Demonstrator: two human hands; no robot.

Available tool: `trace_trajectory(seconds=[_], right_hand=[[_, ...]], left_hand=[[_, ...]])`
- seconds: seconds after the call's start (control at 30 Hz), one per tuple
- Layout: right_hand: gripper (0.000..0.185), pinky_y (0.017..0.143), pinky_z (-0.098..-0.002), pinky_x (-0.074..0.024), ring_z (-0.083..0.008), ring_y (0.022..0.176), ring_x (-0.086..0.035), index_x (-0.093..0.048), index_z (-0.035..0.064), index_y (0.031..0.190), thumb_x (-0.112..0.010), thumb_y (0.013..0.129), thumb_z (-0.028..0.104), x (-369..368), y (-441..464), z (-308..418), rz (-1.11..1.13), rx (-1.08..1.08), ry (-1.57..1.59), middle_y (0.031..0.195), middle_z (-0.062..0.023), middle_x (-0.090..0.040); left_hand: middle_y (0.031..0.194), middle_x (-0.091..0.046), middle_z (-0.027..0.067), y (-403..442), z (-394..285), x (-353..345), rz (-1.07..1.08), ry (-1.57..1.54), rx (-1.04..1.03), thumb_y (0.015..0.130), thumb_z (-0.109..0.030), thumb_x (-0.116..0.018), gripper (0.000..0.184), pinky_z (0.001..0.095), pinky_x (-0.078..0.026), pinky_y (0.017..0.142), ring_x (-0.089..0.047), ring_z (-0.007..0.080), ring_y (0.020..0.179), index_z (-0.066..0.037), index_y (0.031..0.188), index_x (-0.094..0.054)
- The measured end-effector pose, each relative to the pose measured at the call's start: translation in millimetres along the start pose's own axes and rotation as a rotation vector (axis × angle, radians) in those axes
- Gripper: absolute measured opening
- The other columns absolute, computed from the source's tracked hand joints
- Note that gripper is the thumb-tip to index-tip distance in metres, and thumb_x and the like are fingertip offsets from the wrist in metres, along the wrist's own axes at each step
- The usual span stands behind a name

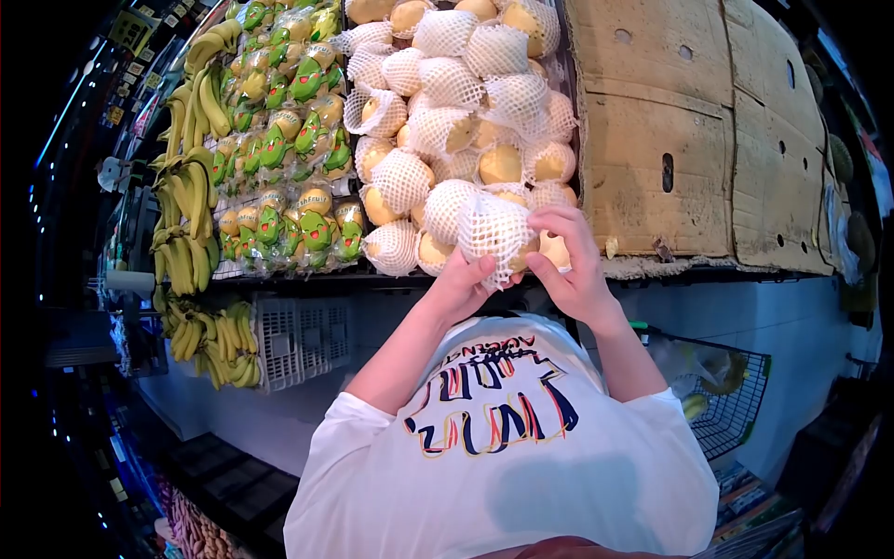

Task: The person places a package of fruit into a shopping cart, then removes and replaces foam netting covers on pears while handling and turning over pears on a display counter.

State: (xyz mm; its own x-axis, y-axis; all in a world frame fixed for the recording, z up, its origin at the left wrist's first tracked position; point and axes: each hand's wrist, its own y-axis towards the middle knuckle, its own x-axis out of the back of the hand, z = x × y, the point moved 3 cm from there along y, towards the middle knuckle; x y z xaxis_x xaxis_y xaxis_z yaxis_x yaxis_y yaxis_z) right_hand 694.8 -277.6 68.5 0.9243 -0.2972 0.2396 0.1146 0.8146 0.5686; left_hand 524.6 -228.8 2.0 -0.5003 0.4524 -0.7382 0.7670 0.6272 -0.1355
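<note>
Currently one fruit (520, 262) picked out, not set down: left hand (458, 285) grips it; right hand (575, 267) at its other side, pinching or just touching, can't tell. Foam net (490, 222) covers most. Other netted fruits (445, 130) lie ahead of both.

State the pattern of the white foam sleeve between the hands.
White foam sleeve: open diamond mesh, best seen in the head view.
</note>
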Motion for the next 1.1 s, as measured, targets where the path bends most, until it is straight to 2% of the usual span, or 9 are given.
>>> trace_trajectory(seconds=[0.13, 0.17, 0.37, 0.67, 0.77, 0.87, 0.97, 1.07, 1.1], right_hand=[[0.018, 0.08, -0.0336, -0.0493, -0.0245, 0.094, -0.06, -0.07, 0.0038, 0.102, -0.073, 0.084, 0.002, 4.8, 0.8, -9.3, 0.045, -0.015, 0.053, 0.103, -0.0108, -0.059], [0.014, 0.074, -0.0306, -0.0492, -0.0217, 0.091, -0.06, -0.07, 0.003, 0.095, -0.074, 0.082, 0.0, 8.4, 0.8, -9.2, 0.013, 0.004, -0.034, 0.102, -0.0099, -0.058], [0.013, 0.08, -0.0356, -0.0476, -0.0279, 0.093, -0.057, -0.064, 0.0018, 0.091, -0.073, 0.082, 0.002, 1.8, -7.5, -8.9, 0.045, 0.047, -0.085, 0.101, -0.0113, -0.056], [0.009, 0.086, -0.0377, -0.0468, -0.0307, 0.097, -0.056, -0.055, 0.0031, 0.097, -0.063, 0.093, 0.005, -1.5, -17.3, -7.4, 0.027, 0.082, -0.057, 0.104, -0.0127, -0.057], [0.007, 0.087, -0.0371, -0.0471, -0.0306, 0.095, -0.057, -0.053, 0.0035, 0.097, -0.06, 0.096, 0.006, -2.1, -15.8, -8.3, -0.027, 0.039, -0.043, 0.104, -0.0126, -0.059], [0.009, 0.087, -0.0382, -0.0472, -0.0311, 0.095, -0.058, -0.053, 0.0035, 0.096, -0.061, 0.096, 0.007, -2.5, -15.2, -7.9, -0.038, 0.066, -0.017, 0.102, -0.0121, -0.06], [0.011, 0.088, -0.0398, -0.0469, -0.0318, 0.096, -0.058, -0.054, 0.0034, 0.098, -0.063, 0.094, 0.007, -1.0, -16.3, -6.6, 0.01, 0.163, -0.029, 0.101, -0.0112, -0.06], [0.019, 0.09, -0.0406, -0.0464, -0.0309, 0.099, -0.058, -0.055, 0.0031, 0.103, -0.068, 0.088, 0.007, 6.3, -20.1, -10.4, 0.114, 0.17, -0.02, 0.105, -0.0119, -0.06], [0.024, 0.091, -0.0403, -0.0463, -0.0303, 0.1, -0.057, -0.056, 0.0032, 0.105, -0.07, 0.086, 0.008, 6.9, -19.4, -10.1, 0.076, 0.108, 0.018, 0.108, -0.0125, -0.059]], left_hand=[[0.121, -0.063, 0.0055, 0.1, -1.4, -5.9, -0.041, 0.096, -0.064, 0.081, -0.04, -0.082, 0.07, 0.0301, -0.056, 0.082, -0.065, 0.0177, 0.102, -0.009, 0.135, -0.049], [0.121, -0.063, 0.0058, -0.6, 0.6, -5.6, -0.025, 0.071, -0.041, 0.081, -0.044, -0.081, 0.071, 0.0303, -0.056, 0.081, -0.065, 0.0181, 0.101, -0.009, 0.134, -0.049], [0.112, -0.062, 0.0062, 1.0, 17.1, 3.7, -0.06, -0.16, 0.057, 0.077, -0.069, -0.07, 0.084, 0.0319, -0.053, 0.08, -0.06, 0.0203, 0.089, -0.009, 0.133, -0.05], [0.111, -0.064, 0.0071, 2.5, 20.6, 7.6, -0.008, -0.258, 0.09, 0.081, -0.056, -0.077, 0.075, 0.0316, -0.054, 0.079, -0.063, 0.0198, 0.09, -0.009, 0.132, -0.05], [0.114, -0.061, 0.0069, 5.2, 28.0, 17.4, 0.031, -0.249, 0.163, 0.081, -0.059, -0.074, 0.077, 0.0311, -0.05, 0.081, -0.058, 0.0196, 0.093, -0.009, 0.135, -0.05], [0.111, -0.061, 0.0071, 4.6, 26.1, 11.4, 0.039, -0.262, 0.171, 0.082, -0.054, -0.076, 0.072, 0.0302, -0.05, 0.079, -0.058, 0.0189, 0.092, -0.008, 0.132, -0.052], [0.115, -0.06, 0.0076, 6.0, 17.6, 10.5, 0.057, -0.214, 0.133, 0.081, -0.041, -0.082, 0.078, 0.0291, -0.05, 0.078, -0.058, 0.0172, 0.093, -0.01, 0.141, -0.044], [0.127, -0.056, 0.0095, 1.7, -10.0, -7.2, -0.11, 0.206, -0.078, 0.076, -0.021, -0.086, 0.094, 0.0328, -0.052, 0.088, -0.059, 0.0196, 0.105, -0.013, 0.15, -0.029], [0.137, -0.047, 0.0123, 5.8, -13.6, -7.3, -0.108, 0.353, -0.215, 0.073, -0.005, -0.086, 0.105, 0.0349, -0.052, 0.095, -0.055, 0.0217, 0.119, -0.016, 0.153, -0.019]])
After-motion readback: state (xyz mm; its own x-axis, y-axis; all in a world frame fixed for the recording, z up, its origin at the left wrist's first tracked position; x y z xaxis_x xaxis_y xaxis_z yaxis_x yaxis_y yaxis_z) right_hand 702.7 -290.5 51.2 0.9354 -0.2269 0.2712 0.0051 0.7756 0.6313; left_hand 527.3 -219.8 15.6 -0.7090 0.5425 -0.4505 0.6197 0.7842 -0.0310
